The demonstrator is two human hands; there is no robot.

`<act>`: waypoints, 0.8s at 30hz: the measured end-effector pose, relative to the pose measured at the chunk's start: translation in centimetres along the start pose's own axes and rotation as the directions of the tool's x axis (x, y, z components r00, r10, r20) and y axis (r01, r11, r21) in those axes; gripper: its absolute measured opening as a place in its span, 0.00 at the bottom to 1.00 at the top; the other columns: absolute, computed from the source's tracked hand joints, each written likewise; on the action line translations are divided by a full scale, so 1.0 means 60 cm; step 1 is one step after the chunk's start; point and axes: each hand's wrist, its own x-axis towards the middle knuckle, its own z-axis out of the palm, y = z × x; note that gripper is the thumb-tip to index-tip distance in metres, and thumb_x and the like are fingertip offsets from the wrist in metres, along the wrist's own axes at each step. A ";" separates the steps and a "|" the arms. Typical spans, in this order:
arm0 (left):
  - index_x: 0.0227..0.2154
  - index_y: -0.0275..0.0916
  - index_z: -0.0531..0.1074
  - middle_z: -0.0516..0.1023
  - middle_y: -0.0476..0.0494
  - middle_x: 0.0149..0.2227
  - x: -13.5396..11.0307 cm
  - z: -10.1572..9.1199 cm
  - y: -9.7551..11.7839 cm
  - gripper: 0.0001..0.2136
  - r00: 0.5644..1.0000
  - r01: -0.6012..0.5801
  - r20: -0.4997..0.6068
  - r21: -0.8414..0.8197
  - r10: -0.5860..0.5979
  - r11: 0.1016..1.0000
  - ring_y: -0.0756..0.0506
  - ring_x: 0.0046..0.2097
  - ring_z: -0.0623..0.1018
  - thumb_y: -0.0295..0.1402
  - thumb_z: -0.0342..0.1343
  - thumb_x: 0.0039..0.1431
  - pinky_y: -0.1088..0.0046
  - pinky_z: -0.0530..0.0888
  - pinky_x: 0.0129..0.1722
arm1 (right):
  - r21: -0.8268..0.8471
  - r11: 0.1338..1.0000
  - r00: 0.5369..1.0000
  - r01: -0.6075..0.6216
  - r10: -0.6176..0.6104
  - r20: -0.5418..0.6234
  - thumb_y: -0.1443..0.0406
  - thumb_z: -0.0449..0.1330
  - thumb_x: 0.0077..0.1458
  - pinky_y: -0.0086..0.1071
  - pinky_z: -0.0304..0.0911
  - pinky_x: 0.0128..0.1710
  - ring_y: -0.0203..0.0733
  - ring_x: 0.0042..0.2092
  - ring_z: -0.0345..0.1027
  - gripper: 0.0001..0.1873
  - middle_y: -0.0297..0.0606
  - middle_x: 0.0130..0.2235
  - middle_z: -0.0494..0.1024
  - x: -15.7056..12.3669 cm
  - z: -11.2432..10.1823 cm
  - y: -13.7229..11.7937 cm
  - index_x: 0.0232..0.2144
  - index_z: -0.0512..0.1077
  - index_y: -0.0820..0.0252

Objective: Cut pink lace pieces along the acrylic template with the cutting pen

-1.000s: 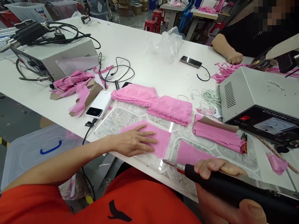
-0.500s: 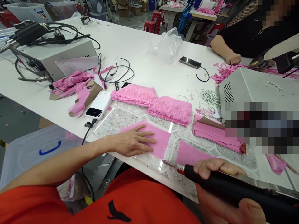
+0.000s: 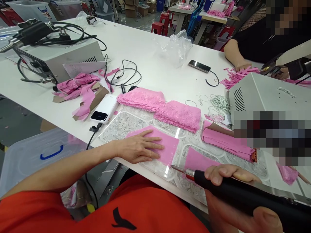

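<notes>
My left hand (image 3: 139,147) lies flat, fingers stretched out, on a pink fabric piece (image 3: 167,145) that rests on a clear textured cutting plate (image 3: 121,123). My right hand (image 3: 233,197) is wrapped round the black handle of a hot cutting tool (image 3: 243,194), whose metal tip (image 3: 178,169) points left at the near edge of the plate. A second pink piece (image 3: 196,160) lies just beyond the tip. Two stacks of pink lace (image 3: 160,105) sit behind the plate. A folded pink stack (image 3: 225,140) lies to the right.
A white power bank (image 3: 104,108) with cable lies left of the plate. Grey control boxes stand at the right (image 3: 267,97) and the far left (image 3: 63,55). Another person's forearm (image 3: 234,55) rests across the table by pink strips (image 3: 234,76). A phone (image 3: 199,66) lies nearby.
The view has shifted slightly. The other person's hand has moved onto the pink strips. My own hands have barely moved.
</notes>
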 end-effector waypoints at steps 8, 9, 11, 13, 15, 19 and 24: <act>0.53 0.43 0.73 0.66 0.45 0.63 -0.001 0.001 0.000 0.14 1.000 -0.013 -0.008 0.013 0.013 1.000 0.40 0.68 0.58 0.35 0.48 0.69 0.52 0.39 0.69 | 0.000 1.000 0.998 0.031 -0.031 0.056 0.53 0.57 0.49 0.39 0.65 0.28 0.38 0.27 0.66 0.19 0.36 0.32 0.72 0.004 0.001 0.007 0.38 0.73 0.59; 0.53 0.43 0.73 0.66 0.45 0.63 -0.001 0.001 0.000 0.14 1.000 -0.014 -0.008 0.018 0.014 1.000 0.40 0.68 0.58 0.35 0.47 0.69 0.52 0.39 0.69 | -0.001 1.000 0.998 0.029 -0.029 0.062 0.53 0.57 0.49 0.39 0.65 0.28 0.38 0.27 0.66 0.19 0.35 0.32 0.71 0.004 0.002 0.008 0.37 0.73 0.59; 0.53 0.43 0.73 0.66 0.45 0.63 0.000 0.002 0.001 0.14 1.000 -0.013 -0.008 0.022 0.013 1.000 0.39 0.68 0.58 0.35 0.48 0.69 0.52 0.39 0.68 | -0.008 1.000 0.997 0.030 -0.030 0.075 0.52 0.57 0.50 0.38 0.65 0.27 0.37 0.27 0.65 0.18 0.34 0.32 0.71 0.003 0.001 0.010 0.36 0.72 0.59; 0.52 0.43 0.73 0.67 0.44 0.62 0.001 0.002 0.002 0.14 1.000 -0.013 -0.012 0.018 0.014 1.000 0.39 0.68 0.58 0.35 0.48 0.69 0.52 0.39 0.68 | -0.019 0.999 0.995 0.045 -0.043 0.090 0.52 0.58 0.50 0.38 0.66 0.26 0.37 0.26 0.65 0.17 0.34 0.31 0.71 0.002 -0.001 0.011 0.35 0.72 0.58; 0.52 0.43 0.73 0.67 0.43 0.62 0.002 0.000 0.003 0.14 1.000 -0.017 -0.026 0.005 0.017 1.000 0.39 0.67 0.59 0.34 0.49 0.68 0.51 0.40 0.68 | -0.034 0.998 0.995 0.051 -0.047 0.093 0.52 0.58 0.50 0.38 0.66 0.26 0.37 0.26 0.65 0.17 0.34 0.31 0.71 0.002 -0.002 0.010 0.35 0.72 0.58; 0.51 0.40 0.74 0.67 0.40 0.62 -0.005 -0.014 -0.002 0.14 0.999 0.003 -0.050 -0.011 -0.003 1.000 0.39 0.67 0.61 0.33 0.48 0.68 0.51 0.41 0.68 | -0.073 0.997 1.000 -0.011 0.013 0.028 0.51 0.60 0.49 0.39 0.67 0.28 0.37 0.26 0.65 0.16 0.33 0.30 0.71 -0.002 0.013 -0.001 0.32 0.71 0.57; 0.50 0.39 0.74 0.66 0.38 0.62 -0.036 -0.037 -0.017 0.15 0.993 0.106 -0.044 0.016 -0.105 0.994 0.38 0.68 0.58 0.30 0.46 0.67 0.50 0.44 0.68 | -0.146 0.981 0.986 -0.126 0.108 -0.126 0.51 0.62 0.50 0.42 0.70 0.31 0.39 0.29 0.64 0.15 0.35 0.32 0.69 -0.013 0.016 -0.014 0.30 0.70 0.56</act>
